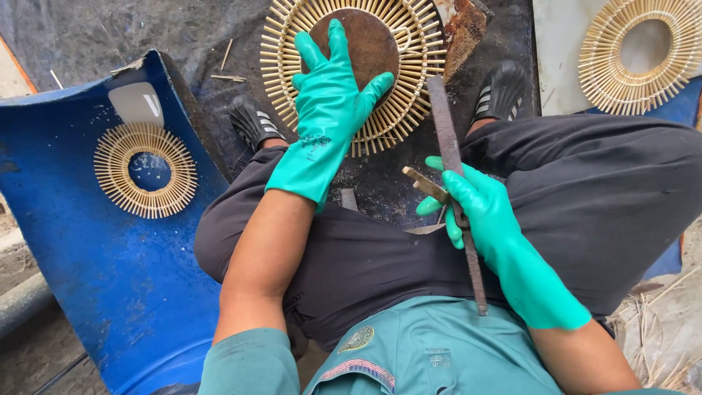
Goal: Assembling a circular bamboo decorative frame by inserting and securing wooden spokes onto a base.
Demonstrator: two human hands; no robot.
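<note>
Seated, looking down past my dark trousers and black sandals.

Left hand (pixel 333 95), green glove, lies flat with fingers (pixel 338 40) spread wide, grasping nothing, pressing down on a round dark disc (pixel 373 40) at upper centre of the frame. The disc sits on the middle of a sunburst ring of pale bamboo sticks (pixel 413 88), which rests on the dark ground sheet (pixel 110 29) between my feet. The thumb reaches out over the sticks on the ring's right side.

Right hand (pixel 479 208), also gloved green, sits at centre right of the frame, over my right thigh. Its fingers (pixel 453 232) are clenched around a long rusty metal bar (pixel 447 139); the bar runs from near the ring's lower right edge back down toward my waist. The same hand pinches a short flat wooden piece (pixel 425 184) that juts left from the thumb side.

Another finished stick ring (pixel 146 170) lies on the curved blue plastic drum piece (pixel 95 256) at left of the frame. A third stick ring (pixel 640 51) lies at upper right on a pale board (pixel 559 66). A few loose sticks (pixel 228 77) lie on the sheet, upper left of the worked ring. A rusty metal scrap (pixel 464 25) shows behind the ring, top centre.
</note>
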